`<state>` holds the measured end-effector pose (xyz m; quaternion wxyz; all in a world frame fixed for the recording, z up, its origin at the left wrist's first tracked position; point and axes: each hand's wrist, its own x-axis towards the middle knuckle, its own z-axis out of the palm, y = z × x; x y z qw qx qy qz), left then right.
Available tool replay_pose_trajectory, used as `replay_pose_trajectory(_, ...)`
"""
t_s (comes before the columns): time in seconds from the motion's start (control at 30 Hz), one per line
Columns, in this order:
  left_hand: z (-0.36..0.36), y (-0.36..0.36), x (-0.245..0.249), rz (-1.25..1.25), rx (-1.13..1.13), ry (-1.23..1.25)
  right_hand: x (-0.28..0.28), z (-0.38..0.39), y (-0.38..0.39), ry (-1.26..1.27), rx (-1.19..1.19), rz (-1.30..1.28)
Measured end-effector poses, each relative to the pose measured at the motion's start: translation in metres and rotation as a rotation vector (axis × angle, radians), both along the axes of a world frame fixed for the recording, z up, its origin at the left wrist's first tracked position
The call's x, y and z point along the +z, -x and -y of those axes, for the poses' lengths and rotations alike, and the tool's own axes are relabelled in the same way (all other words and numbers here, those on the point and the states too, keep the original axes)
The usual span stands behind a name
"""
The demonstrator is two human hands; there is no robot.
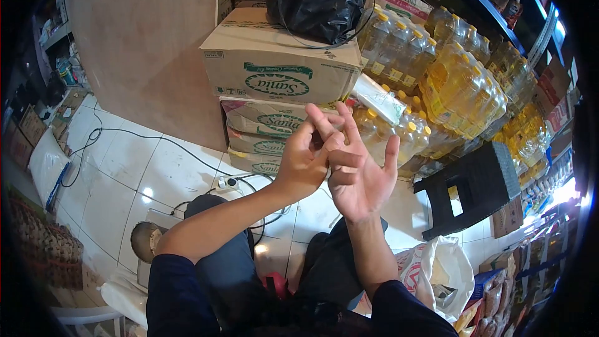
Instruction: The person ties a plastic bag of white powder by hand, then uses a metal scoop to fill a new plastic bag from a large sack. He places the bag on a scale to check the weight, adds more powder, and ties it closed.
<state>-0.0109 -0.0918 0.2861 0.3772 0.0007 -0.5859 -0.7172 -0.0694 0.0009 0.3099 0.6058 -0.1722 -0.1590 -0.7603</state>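
My left hand [302, 161] is raised in the middle of the head view, its fingers bent around a finger of my right hand. My right hand [365, 181] is held palm towards me, thumb spread out to the side, some fingers curled and others stretched up. No object shows in either hand. Where the fingers cross, they partly hide one another. Behind the hands stands a stack of cardboard cooking-oil boxes [281, 65], and a clear plastic-wrapped pack [380, 100] lies on bottles just beyond my right fingertips.
Packs of yellow oil bottles [465, 90] are piled at the right. A black plastic stool [468, 187] lies tipped near a white sack [452, 268]. Black cables run across the tiled floor [118, 156] to a power socket [228, 183]. A black bag [318, 3] tops the boxes.
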Motion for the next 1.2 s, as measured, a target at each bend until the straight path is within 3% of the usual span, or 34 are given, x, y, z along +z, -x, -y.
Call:
replay_pose_trajectory(0.1,0.007,0.003,-0.005,-0.032,0.152,0.104,-0.003,0.001,-0.007,0.029,-0.009,-0.172)
replay_pose_trajectory(0.2,0.009,-0.004,0.009,0.052,0.149,0.059,-0.002,0.001,-0.013,0.007,-0.040,-0.242)
replay_pose_trajectory(0.43,0.026,-0.004,0.000,0.060,-0.292,-0.063,-0.002,-0.002,-0.004,0.053,0.017,0.007)
replay_pose_trajectory(0.57,0.016,0.004,-0.009,-0.028,-0.402,0.028,-0.002,-0.004,0.008,0.099,0.026,0.114)
replay_pose_trajectory(0.83,0.007,0.000,-0.005,0.061,-0.036,0.168,0.000,-0.004,0.003,0.096,0.067,0.071)
replay_pose_trajectory(0.9,0.004,0.000,-0.005,0.073,0.052,0.124,0.001,-0.003,-0.007,0.040,-0.008,-0.057)
replay_pose_trajectory(1.0,0.008,-0.004,0.008,0.119,0.003,0.015,0.001,0.000,-0.017,-0.016,-0.143,-0.279)
replay_pose_trajectory(1.07,0.015,0.001,0.009,0.076,-0.073,-0.015,0.000,0.003,-0.016,-0.006,-0.237,-0.472)
replay_pose_trajectory(1.1,0.016,0.002,0.009,0.052,-0.109,-0.032,0.002,0.003,-0.019,-0.080,-0.319,-0.480)
replay_pose_trajectory(1.2,0.017,-0.006,0.015,0.122,-0.370,-0.160,-0.010,0.006,-0.003,0.037,-0.310,-0.553)
